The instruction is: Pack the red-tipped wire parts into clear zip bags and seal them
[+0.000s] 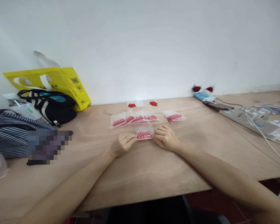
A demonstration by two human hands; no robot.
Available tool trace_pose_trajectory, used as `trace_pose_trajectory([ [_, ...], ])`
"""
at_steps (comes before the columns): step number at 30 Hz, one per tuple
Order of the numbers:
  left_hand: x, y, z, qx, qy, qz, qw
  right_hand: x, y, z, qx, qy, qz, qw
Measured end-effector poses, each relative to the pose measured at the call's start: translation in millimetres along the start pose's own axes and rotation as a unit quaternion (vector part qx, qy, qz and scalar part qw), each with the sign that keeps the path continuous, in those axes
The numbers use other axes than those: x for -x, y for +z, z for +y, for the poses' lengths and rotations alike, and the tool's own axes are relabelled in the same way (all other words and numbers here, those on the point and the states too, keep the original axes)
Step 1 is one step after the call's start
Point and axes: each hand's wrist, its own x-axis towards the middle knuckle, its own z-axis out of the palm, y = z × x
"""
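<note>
A small clear plastic bag [143, 128] lies low over the middle of the table, with several red-tipped pale sticks in it, red ends toward me. My left hand [123, 144] pinches its near left corner. The near right corner is between the closed fingers of my right hand [166, 137]. Just beyond, several similar filled bags [139, 118] overlap in a row. Another small stack of filled bags [174, 116] lies to their right. By the wall are two little clusters of red-tipped sticks, one on the left [131, 105] and one on the right [153, 103].
At left stand a yellow bag [67, 84], a black bag [60, 107], a bottle [25, 109] and a striped bag [7, 133]. A power strip [254, 119] with cables, a blue-and-white packet [204, 95] and red artificial roses [197, 88] are at right. The wooden table's near edge [154, 203] is below my forearms.
</note>
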Motion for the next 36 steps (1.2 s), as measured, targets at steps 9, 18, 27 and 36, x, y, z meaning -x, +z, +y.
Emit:
trace_pose_trajectory([
  [9,2.8,-0.9,0.4,0.032,-0.049,-0.002,0.998,1.6,3.0,2.3,-0.045,0.054,0.014,0.997],
  [18,-2.5,-2.0,3.3,0.053,-0.042,0.005,0.998,-5.0,4.7,-5.3,0.003,-0.004,0.027,1.0],
  [27,-7.0,3.3,4.9,0.073,-0.036,0.041,0.996,-10.5,10.2,-12.5,0.021,-0.005,0.049,0.999],
  [36,-10.1,3.2,6.1,0.062,-0.023,0.045,0.997,-28.9,25.2,-30.0,0.06,-0.033,0.064,0.996],
])
